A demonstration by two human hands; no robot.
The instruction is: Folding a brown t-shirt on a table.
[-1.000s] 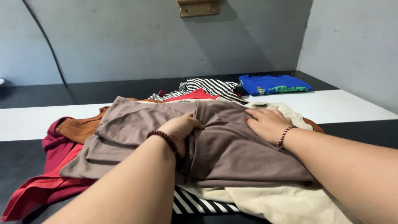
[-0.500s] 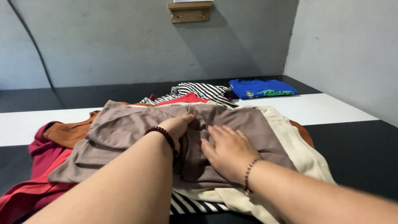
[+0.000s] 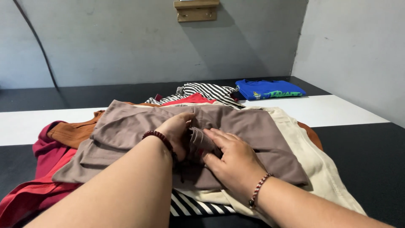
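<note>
A taupe-brown garment (image 3: 249,135) lies spread on top of a pile of clothes. My left hand (image 3: 177,131), with a dark bead bracelet on the wrist, pinches a bunched fold at the garment's middle. My right hand (image 3: 230,156), wearing a thin cord bracelet, rests right beside it, fingers on the same fold. Under the garment lie a cream cloth (image 3: 312,164), a black-and-white striped piece (image 3: 198,207) and dark red clothes (image 3: 38,177).
A rust-orange garment (image 3: 69,133) and a second striped garment (image 3: 206,90) sit in the pile. A folded blue shirt (image 3: 270,89) lies at the back right. The surface has black (image 3: 363,156) and white (image 3: 333,109) bands; grey walls close the back and right.
My right hand slid from the garment's right side to its middle, next to my left hand, and now touches the bunched fold. My left hand kept its grip.
</note>
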